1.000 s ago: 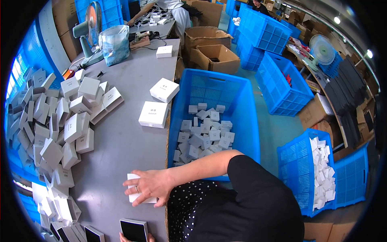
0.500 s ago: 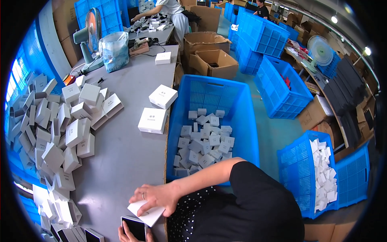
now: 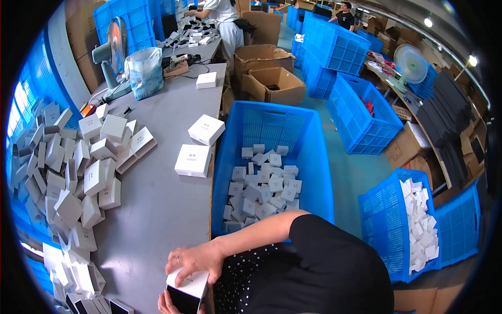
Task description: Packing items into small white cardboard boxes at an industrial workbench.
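Note:
At the near edge of the grey table (image 3: 157, 209), my right hand (image 3: 194, 260) grips a white printed box cover (image 3: 195, 285) from above, fingers bent over it. Against its near side lies a white box tray with a black inside (image 3: 183, 301), and my left hand (image 3: 165, 303) clasps it at its left edge. The two box parts touch; whether one sits inside the other I cannot tell. My left hand is cut off by the lower edge of the picture. Two closed white boxes (image 3: 193, 160) stand farther up along the table's right edge.
A heap of white boxes and open box parts (image 3: 68, 204) covers the table's left side. Right of the table stands a blue crate (image 3: 324, 178) with many small white boxes (image 3: 261, 188). A fan (image 3: 116, 47), a plastic bag (image 3: 144, 73) and a co-worker (image 3: 225, 21) are at the far end.
My right hand has moved slightly down and left with the white cover, which is now turned and against the black-lined tray. Earlier the cover was tilted just above the tray.

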Demonstrator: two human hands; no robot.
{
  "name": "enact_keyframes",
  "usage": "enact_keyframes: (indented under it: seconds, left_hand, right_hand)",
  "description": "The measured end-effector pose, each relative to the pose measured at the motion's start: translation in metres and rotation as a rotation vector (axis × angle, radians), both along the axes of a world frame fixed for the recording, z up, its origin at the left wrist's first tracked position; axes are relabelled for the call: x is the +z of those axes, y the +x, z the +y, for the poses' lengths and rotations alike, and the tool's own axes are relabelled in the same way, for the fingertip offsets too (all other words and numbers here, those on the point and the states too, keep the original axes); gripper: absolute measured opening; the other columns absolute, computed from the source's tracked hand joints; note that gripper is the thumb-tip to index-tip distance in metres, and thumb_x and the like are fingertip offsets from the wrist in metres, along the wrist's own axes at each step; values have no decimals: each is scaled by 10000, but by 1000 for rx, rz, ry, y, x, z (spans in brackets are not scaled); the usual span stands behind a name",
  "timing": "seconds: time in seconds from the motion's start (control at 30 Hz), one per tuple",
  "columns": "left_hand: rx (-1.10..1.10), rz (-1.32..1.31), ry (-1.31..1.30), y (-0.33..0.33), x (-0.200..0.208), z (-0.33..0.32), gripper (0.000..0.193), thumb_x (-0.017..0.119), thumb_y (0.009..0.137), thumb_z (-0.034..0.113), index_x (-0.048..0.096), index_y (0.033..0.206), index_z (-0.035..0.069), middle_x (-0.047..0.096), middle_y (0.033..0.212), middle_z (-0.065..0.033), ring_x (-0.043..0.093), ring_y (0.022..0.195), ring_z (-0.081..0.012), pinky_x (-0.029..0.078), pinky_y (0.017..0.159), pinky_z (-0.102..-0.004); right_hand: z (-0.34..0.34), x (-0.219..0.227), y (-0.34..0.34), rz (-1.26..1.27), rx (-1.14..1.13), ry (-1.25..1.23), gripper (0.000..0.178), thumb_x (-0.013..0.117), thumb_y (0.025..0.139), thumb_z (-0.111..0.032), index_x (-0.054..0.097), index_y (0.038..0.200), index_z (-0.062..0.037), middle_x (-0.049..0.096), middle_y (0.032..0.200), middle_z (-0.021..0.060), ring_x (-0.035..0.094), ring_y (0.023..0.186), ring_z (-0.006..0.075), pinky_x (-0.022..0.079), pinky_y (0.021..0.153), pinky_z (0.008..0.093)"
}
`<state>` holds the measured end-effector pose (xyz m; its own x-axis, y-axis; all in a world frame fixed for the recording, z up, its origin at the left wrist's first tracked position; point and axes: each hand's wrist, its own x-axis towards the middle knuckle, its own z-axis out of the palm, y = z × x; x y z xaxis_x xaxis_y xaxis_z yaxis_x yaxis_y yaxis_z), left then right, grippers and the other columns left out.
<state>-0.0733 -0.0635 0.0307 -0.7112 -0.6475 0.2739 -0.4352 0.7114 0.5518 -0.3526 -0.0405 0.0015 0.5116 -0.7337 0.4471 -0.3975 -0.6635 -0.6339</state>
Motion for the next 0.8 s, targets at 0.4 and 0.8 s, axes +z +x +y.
enact_keyframes:
  seconds: [0.4, 0.8]
  left_hand:
    - [37, -230, -166, 34, -31, -18, 1029, 840, 595, 252, 416, 1506, 29, 391, 1469, -275, 376, 1363, -467, 302, 1164, -538]
    - [64, -243, 34, 4, -2, -1, 1107, 814, 602, 291, 327, 1565, 45, 427, 1394, -199, 385, 1318, -418, 297, 1144, -536]
  right_hand:
    - [-21, -13, 16, 33, 82, -85, 776, 847, 530, -262, 651, 1278, -200, 454, 1445, 216, 346, 1354, 452, 307, 1104, 569]
    - [3, 14, 6, 187, -34, 24, 751, 844, 605, -263, 627, 1317, -165, 464, 1475, 205, 406, 1350, 419, 320, 1144, 536]
